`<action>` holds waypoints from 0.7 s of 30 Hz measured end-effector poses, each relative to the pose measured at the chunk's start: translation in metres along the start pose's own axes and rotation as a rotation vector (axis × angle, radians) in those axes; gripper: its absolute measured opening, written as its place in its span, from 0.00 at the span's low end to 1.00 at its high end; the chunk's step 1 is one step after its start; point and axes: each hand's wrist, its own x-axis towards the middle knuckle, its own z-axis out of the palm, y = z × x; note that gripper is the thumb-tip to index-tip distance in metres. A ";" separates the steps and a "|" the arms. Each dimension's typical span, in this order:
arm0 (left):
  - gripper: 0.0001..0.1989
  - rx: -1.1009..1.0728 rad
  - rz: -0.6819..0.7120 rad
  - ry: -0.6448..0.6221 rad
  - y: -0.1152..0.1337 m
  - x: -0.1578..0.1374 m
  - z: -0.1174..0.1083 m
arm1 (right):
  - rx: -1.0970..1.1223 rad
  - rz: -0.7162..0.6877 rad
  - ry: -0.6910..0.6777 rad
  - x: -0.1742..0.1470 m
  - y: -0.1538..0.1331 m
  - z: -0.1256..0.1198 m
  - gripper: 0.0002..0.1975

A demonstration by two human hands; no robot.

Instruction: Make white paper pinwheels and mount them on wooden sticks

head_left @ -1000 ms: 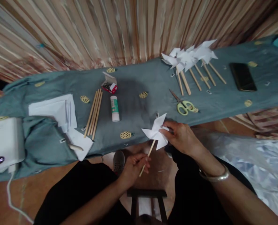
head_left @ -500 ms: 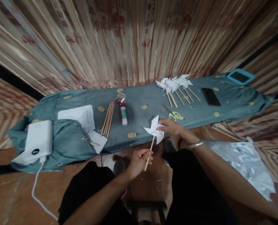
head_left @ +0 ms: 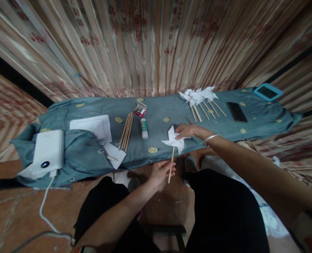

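1 pinwheel at counter edge, looks joined: my left hand grips its stick, right hand pinches the blades. Finished-looking pinwheel cluster behind; bare sticks, paper sheets unused.

You've got one white paper pinwheel, held midscene at the near edge of the tabletop. Head's folded, blades pointed and spread, right one partly hidden from you. Pale, thin, straight stick runs nearward from the head, leaning slightly left, lower end past the edge. Join too small to read.
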 end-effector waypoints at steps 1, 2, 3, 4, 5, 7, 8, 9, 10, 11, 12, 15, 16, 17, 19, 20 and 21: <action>0.21 -0.004 0.001 -0.005 0.000 0.000 0.000 | -0.023 0.012 -0.005 0.000 -0.003 -0.001 0.15; 0.21 -0.007 -0.001 -0.006 -0.001 0.000 0.000 | -0.045 0.023 -0.011 -0.001 -0.006 -0.003 0.15; 0.21 -0.008 -0.003 -0.005 -0.001 0.001 0.000 | -0.064 0.033 -0.016 -0.002 -0.009 -0.004 0.15; 0.21 -0.009 -0.005 -0.002 -0.002 0.001 0.000 | -0.080 0.042 -0.020 -0.003 -0.011 -0.004 0.16; 0.21 -0.010 -0.006 0.000 -0.003 0.002 0.001 | -0.091 0.048 -0.022 -0.004 -0.013 -0.005 0.16; 0.21 -0.009 -0.005 0.003 -0.004 0.003 0.001 | -0.106 0.058 -0.019 -0.007 -0.015 -0.005 0.17; 0.21 -0.006 -0.005 0.001 -0.004 0.004 0.001 | -0.110 0.060 -0.016 -0.008 -0.015 -0.004 0.17; 0.21 -0.002 -0.006 0.000 -0.005 0.004 0.002 | -0.112 0.061 -0.014 -0.008 -0.015 -0.004 0.17; 0.21 0.002 -0.010 -0.002 -0.005 0.005 0.002 | -0.113 0.062 -0.012 -0.009 -0.014 -0.003 0.17; 0.22 0.006 -0.013 -0.003 -0.005 0.005 0.002 | -0.113 0.062 -0.011 -0.009 -0.014 -0.003 0.17; 0.22 0.009 -0.014 -0.004 -0.005 0.005 0.003 | -0.111 0.062 -0.011 -0.009 -0.013 -0.003 0.17; 0.21 0.014 -0.004 0.001 -0.005 0.004 0.005 | -0.099 0.067 -0.013 -0.009 -0.011 -0.002 0.18; 0.21 0.014 -0.001 0.004 -0.004 0.003 0.005 | -0.095 0.068 -0.015 -0.009 -0.011 -0.003 0.18; 0.21 0.014 0.000 0.005 -0.004 0.003 0.006 | -0.091 0.068 -0.015 -0.009 -0.011 -0.003 0.19; 0.21 0.019 -0.001 0.009 -0.003 0.001 0.008 | -0.082 0.068 -0.017 -0.009 -0.011 -0.003 0.20; 0.21 0.025 -0.003 0.011 -0.002 0.001 0.009 | -0.079 0.068 -0.017 -0.009 -0.011 -0.003 0.19; 0.21 0.031 -0.001 0.014 -0.002 0.001 0.009 | -0.077 0.069 -0.019 -0.009 -0.011 -0.003 0.19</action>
